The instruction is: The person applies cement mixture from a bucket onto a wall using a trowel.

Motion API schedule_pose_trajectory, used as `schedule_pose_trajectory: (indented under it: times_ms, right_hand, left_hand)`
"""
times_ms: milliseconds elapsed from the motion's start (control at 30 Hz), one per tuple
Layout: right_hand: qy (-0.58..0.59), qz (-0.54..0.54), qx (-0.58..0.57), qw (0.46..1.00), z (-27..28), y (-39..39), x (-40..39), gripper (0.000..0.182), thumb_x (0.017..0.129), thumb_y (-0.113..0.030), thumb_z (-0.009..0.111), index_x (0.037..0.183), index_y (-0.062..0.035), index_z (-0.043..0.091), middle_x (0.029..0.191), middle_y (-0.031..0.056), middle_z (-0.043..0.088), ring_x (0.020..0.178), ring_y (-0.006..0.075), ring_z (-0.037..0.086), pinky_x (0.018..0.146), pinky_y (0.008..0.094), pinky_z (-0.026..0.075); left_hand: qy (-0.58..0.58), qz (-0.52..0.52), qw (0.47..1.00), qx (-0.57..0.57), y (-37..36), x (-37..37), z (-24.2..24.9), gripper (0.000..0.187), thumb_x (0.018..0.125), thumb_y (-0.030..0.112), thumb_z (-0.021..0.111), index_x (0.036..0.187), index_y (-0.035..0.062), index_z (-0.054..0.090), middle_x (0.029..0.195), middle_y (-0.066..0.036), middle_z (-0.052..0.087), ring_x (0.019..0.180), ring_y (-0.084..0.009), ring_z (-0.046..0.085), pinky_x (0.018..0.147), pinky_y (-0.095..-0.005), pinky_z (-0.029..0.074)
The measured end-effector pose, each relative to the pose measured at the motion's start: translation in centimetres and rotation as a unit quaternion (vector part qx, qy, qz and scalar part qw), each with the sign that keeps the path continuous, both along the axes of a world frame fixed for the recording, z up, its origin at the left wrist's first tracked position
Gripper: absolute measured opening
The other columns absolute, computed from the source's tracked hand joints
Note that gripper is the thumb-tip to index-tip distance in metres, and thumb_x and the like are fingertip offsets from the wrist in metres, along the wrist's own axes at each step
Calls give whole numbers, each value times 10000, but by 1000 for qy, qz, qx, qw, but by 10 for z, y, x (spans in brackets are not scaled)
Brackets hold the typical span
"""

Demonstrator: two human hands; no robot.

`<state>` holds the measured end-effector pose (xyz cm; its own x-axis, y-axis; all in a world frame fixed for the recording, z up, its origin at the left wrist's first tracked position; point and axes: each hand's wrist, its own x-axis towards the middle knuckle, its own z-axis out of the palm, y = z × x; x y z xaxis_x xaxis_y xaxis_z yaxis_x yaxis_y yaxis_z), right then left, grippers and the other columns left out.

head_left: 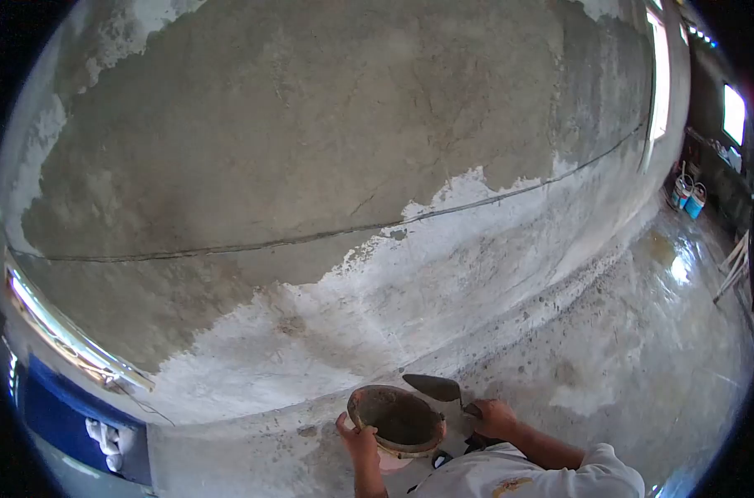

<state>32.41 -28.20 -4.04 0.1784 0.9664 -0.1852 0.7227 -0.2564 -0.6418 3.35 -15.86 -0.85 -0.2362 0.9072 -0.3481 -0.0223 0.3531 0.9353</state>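
Note:
My left hand (359, 437) is closed on the left rim of a round bucket (392, 463), with the thumb over the edge. Grey wet mortar (406, 419) lines the inside of the bucket, which leans a little. In my right hand (495, 418) is the handle of a pointing trowel (433, 386). Its dark, leaf-shaped blade points left, just above the bucket's far right rim. The wall (310, 124) ahead carries a broad coat of damp grey plaster, with a paler, uncoated band below its ragged lower edge.
A dark line, like a cord or crack, runs across the wall. Crumbs of mortar are scattered on the concrete floor (551, 365) along the wall's foot. Blue and white buckets (694, 201) stand at the far right, near a wooden stand (732, 267). A blue doorway area (70, 415) lies at lower left.

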Motion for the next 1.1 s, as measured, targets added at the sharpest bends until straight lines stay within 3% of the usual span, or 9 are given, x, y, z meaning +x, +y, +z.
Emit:
schedule_pose_trajectory:
  times_ms: [167,267,367,433,567,633,900,967,1100]
  right_hand:
    - [81,-40,12,996,-11,-7,-3,378,860,-359,741,1058,-40,694,960,204,731,938,402,708,820,474,562]
    - [48,-46,114,991,-6,5,10,262,833,-286,775,944,-60,699,887,201,712,842,413,701,715,482,549]
    - [10,-78,169,983,44,37,33,210,878,-275,726,1001,-109,690,901,170,708,867,395,690,714,460,548]
    - [-62,-77,282,954,60,75,68,187,917,-278,700,1017,-120,680,922,147,689,869,400,673,711,494,538]
    - [-185,-57,348,917,132,159,137,306,911,-287,716,1146,-103,649,1003,129,721,868,375,704,708,462,575]
    - [-221,-46,402,887,153,202,167,229,903,-250,698,1083,-122,638,988,105,705,851,364,689,696,490,561]
    - [-268,77,439,854,188,314,237,228,908,-289,713,1068,-136,658,915,76,690,846,323,687,694,460,560]
    - [-304,102,388,864,187,337,249,235,904,-290,716,1074,-133,673,942,81,706,858,321,695,698,432,570]
    - [-261,152,415,858,182,362,262,266,890,-296,719,1084,-120,672,918,86,697,838,310,695,681,428,570]
  left_hand:
    - [13,25,999,20,-12,-28,19,862,693,-154,590,1469,123,334,1161,-235,649,993,-309,669,802,-386,538]
    - [12,35,998,48,-12,-46,9,868,694,-163,576,1477,116,324,1180,-235,647,1020,-302,668,821,-387,543]
    - [-44,56,992,99,-7,-61,1,877,697,-168,561,1490,113,313,1182,-238,645,1028,-305,666,837,-375,541]
    - [29,69,996,42,-9,-62,24,873,705,-162,561,1496,105,307,1189,-233,644,1028,-302,666,845,-366,537]
    - [-20,49,994,97,-3,-80,2,810,720,-80,653,1443,96,332,1259,-206,606,1092,-295,613,850,-391,535]
    - [-49,69,990,116,5,-74,6,819,716,-104,630,1449,101,327,1251,-206,614,1081,-300,621,849,-416,543]
    - [5,191,977,93,39,-45,24,777,718,-151,546,1430,103,366,1122,-190,682,953,-283,661,813,-370,530]
    - [-4,207,975,80,41,-25,40,780,696,-150,518,1420,99,368,1139,-203,674,962,-287,662,828,-367,531]
    - [46,229,969,79,54,-12,26,777,662,-125,534,1398,79,390,1084,-203,664,939,-286,664,825,-358,529]
